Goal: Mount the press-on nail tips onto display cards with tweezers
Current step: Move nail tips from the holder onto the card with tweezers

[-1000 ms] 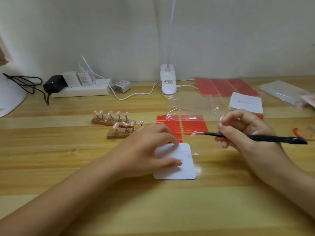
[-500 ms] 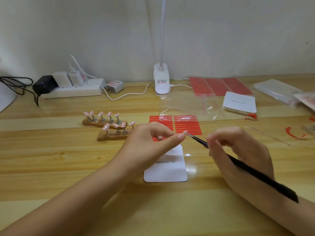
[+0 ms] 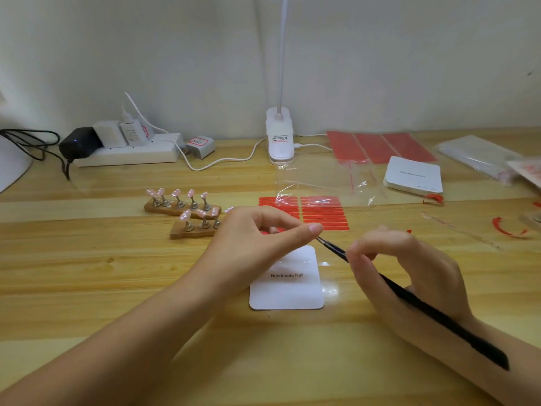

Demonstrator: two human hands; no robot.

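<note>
Above the white display card [image 3: 287,285] on the tabletop [image 3: 117,273], the left hand [image 3: 257,244] pinched at the tip of the black tweezers [image 3: 409,300] gripped by the right hand [image 3: 409,268]; whatever it held was hidden and could easily slip free.

Tweezers [image 3: 409,300] tip hidden behind left hand [image 3: 251,244] fingertips, any nail tip there unseen, right hand [image 3: 409,268] motion-blurred, lower nail stand [image 3: 193,228] partly covered, lamp [image 3: 279,136] head cut off at top edge.
</note>
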